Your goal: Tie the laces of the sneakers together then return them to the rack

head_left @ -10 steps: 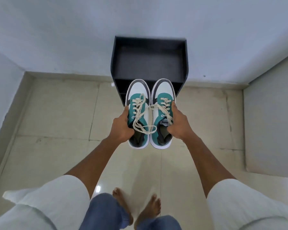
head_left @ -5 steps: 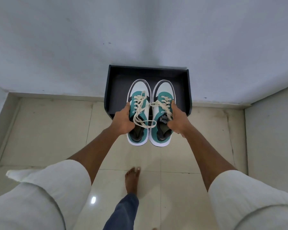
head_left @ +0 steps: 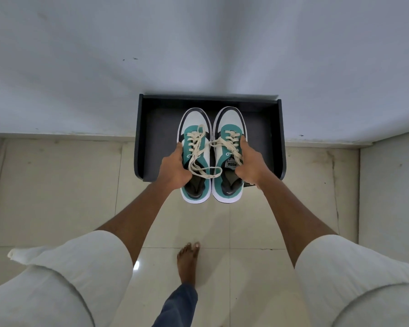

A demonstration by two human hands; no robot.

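you have one sneaker in each hand, side by side and toes pointing away from you, right over the top shelf of the black shoe rack (head_left: pixel 273 135) that stands against the wall. your left hand (head_left: pixel 175 167) wraps the outer side of the left sneaker (head_left: pixel 194 128), thumb on the teal upper beside the eyelets and the fingers tucked under where you can't see them; your right hand (head_left: pixel 250 162) mirrors that on the right sneaker (head_left: pixel 227 123), with the thumb resting on the lacing. each grip is closed on its own shoe, and that makes sense: the cream laces (head_left: pixel 204 172) run across the gap from one shoe to the other, so the pair looks joined and has to travel level and close together or the cord would pull tight. the front halves of the shoes are over the dark shelf, while the heels overhang the rack's front edge above the tiled floor (head_left: pixel 57 185). whether the soles touch the shelf yet cannot be told from here. judging by this, the tying is done and you are at the put-back step; push forward and lower both together so the heels clear the front lip

the only readable writing is "puma" on the black tongue label (head_left: pixel 232 164) of the right sneaker, seen upside down
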